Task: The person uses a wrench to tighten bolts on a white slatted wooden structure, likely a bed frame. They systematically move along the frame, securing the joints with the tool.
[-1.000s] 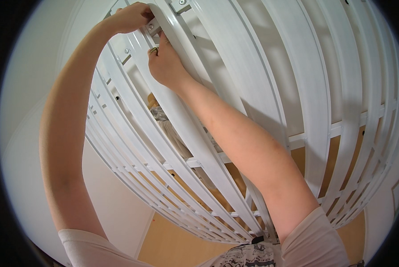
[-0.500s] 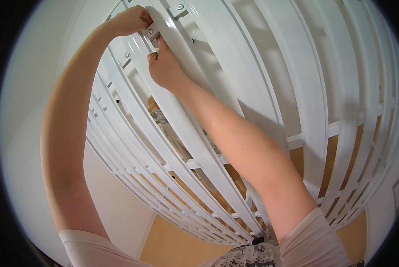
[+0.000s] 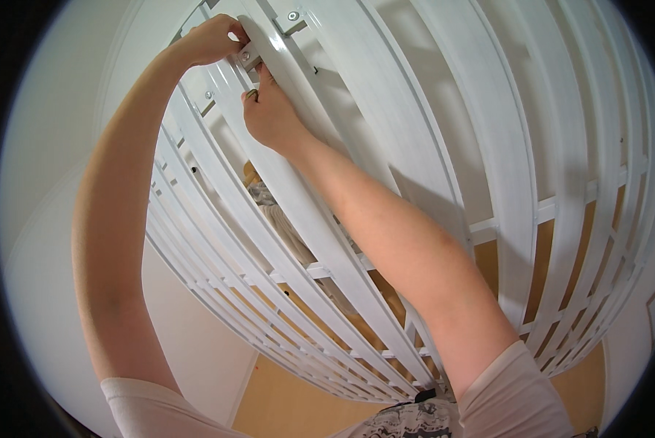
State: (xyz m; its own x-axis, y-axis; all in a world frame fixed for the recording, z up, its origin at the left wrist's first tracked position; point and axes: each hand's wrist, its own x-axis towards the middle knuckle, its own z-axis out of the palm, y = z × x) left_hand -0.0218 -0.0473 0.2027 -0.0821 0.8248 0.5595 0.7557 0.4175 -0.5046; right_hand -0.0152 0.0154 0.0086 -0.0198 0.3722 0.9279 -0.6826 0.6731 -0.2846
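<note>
Shifted slightly lower in view since earlier: left hand [image 3: 210, 41], right hand [image 3: 272, 120], one grey bracket [image 3: 252, 56].
Counted: two hands, one bracket at upper left, three silver bolts [image 3: 293, 16]. Left hand curled just above bracket, right just below; unable to tell either grip, fingertips partly hidden. Partly blocked by white slats [image 3: 386, 109]: pale cloth [image 3: 287, 230].

a tan floor [image 3: 291, 394] meets a pale wall [image 3: 196, 314], with greyish cloth [image 3: 289, 232] visible.
</note>
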